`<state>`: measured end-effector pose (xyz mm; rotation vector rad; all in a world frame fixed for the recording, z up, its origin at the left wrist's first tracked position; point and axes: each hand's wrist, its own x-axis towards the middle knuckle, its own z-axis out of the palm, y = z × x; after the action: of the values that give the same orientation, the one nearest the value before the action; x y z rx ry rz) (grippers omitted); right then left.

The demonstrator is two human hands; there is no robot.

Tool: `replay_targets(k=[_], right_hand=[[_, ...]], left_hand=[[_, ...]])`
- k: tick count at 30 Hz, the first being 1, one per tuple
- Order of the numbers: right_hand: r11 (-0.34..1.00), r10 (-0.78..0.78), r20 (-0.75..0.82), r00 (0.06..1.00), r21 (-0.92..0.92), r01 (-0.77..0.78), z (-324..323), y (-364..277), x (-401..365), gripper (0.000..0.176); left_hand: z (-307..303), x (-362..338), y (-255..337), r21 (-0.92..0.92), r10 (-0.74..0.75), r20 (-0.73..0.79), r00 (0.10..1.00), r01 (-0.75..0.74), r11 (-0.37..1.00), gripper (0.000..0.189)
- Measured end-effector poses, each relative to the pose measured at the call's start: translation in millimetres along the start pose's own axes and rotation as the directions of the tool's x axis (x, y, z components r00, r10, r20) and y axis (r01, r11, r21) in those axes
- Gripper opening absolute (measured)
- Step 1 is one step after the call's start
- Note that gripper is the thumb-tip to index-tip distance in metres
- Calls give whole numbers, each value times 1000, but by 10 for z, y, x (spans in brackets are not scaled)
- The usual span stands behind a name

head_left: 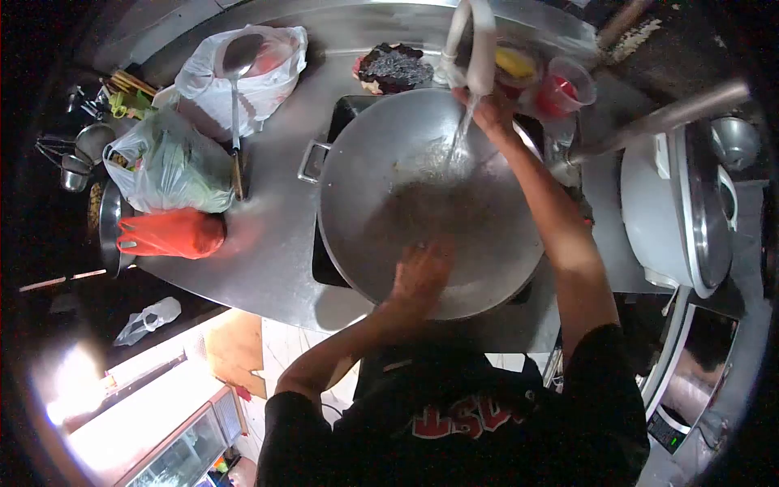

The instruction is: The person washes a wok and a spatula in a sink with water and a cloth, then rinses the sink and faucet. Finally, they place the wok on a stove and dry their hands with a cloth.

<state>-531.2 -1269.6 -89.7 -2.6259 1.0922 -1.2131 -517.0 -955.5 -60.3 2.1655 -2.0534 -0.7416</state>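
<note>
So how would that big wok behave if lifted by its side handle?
The wok is wide and metal, so probably stiff and fairly heavy. Water runs into it, so it is likely slippery and would slosh. Its rounded bowl overhangs the sink, so a push might rock it.

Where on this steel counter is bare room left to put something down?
Bare counter runs between the ladle and the left handle of the wok, widening toward the near edge right of the orange bag. The left side is packed with plastic bags; behind the wok, the faucet hose, dark scrub pad and cups crowd it.
</note>
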Motion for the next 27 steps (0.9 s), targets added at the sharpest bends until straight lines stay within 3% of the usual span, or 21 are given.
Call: replay_targets(k=[1, 2, 3, 4, 5, 6, 7, 9, 10, 12, 13, 15, 16, 18, 19, 20, 21, 23, 24, 26, 27], right_hand=[[995, 90, 93, 992, -56, -85, 124, -2, 36, 54], [979, 181, 184, 966, -122, -161, 232, -14, 59, 58], [973, 30, 111, 993, 224, -54, 348, 133, 43, 59], [985, -134, 107, 985, -93, 144, 457, 269, 25, 58], [858, -291, 150, 945, -396, 327, 633, 429, -39, 56], [849, -365, 188, 912, -335, 409, 485, 344, -6, 56], [990, -126, -52, 991, -78, 121, 421, 174, 47, 54], [964, -18, 100, 995, 268, -9, 502, 312, 43, 53], [962, -23, 101, 995, 272, -6, 582, 413, 48, 53], [802, 281, 386, 879, 408, -436, 690, 507, 68, 50], [801, 282, 385, 879, 410, -436, 729, 561, 49, 50], [685, 401, 503, 766, 391, -615, 603, 506, 84, 45], [685, 405, 496, 769, 393, -614, 542, 477, 125, 45], [769, 291, 641, 711, 285, -572, 515, 514, 156, 36], [769, 296, 636, 713, 284, -573, 473, 543, 127, 36], [955, 188, 403, 895, 136, -262, 341, 495, 77, 34], [993, -17, 187, 982, -112, 38, 153, 419, 6, 32], [996, -4, 248, 969, -90, 28, -735, 144, -145, 33], [995, -3, 293, 956, -94, 32, -1059, 114, -257, 34], [877, 205, 239, 949, -475, -70, -1593, 152, -643, 36], [829, 285, 258, 923, -551, -101, -1815, 222, -847, 40]], left_hand=[[-91, -43, -110, 2, -13, 9, 1000, 13, 1000, 33], [-279, -88, -174, 50, -22, -228, 973, 34, 998, 30], [-386, -119, -254, 93, -19, -452, 892, 68, 993, 28], [-397, -136, -370, 90, -33, -445, 895, 81, 993, 28], [-398, -152, -488, 150, -12, -487, 874, 97, 984, 26], [-406, -176, -571, 209, 12, -527, 850, 116, 971, 25], [-423, -206, -620, 210, 3, -526, 850, 126, 970, 25], [-444, -247, -670, 208, -22, -484, 875, 140, 968, 25], [-448, -253, -676, 207, -28, -486, 874, 146, 967, 25], [-448, -253, -676, 302, -17, -460, 888, 174, 937, 23], [-434, -261, -662, 304, -16, -460, 888, 175, 937, 23], [-384, -276, -614, -254, -108, -310, 945, 27, 967, 22], [-346, -247, -600, -249, -100, -313, 945, 20, 968, 22], [-307, -198, -557, -365, -58, -258, 964, -42, 930, 36], [-329, -166, -621, -272, -147, -286, 947, 66, 960, 39], [-426, -114, -743, -180, -225, -322, 920, 174, 968, 42], [-332, -55, -1038, 48, -248, -449, 859, 300, 953, 41], [-547, 73, -1336, -38, -475, -595, 649, 567, 823, 43], [-692, 133, -1501, 6, -358, -725, 588, 525, 851, 44], [-753, 241, -1885, 0, -418, -711, 565, 595, 803, 36], [-763, 324, -2051, -1, -411, -715, 565, 588, 809, 36]])
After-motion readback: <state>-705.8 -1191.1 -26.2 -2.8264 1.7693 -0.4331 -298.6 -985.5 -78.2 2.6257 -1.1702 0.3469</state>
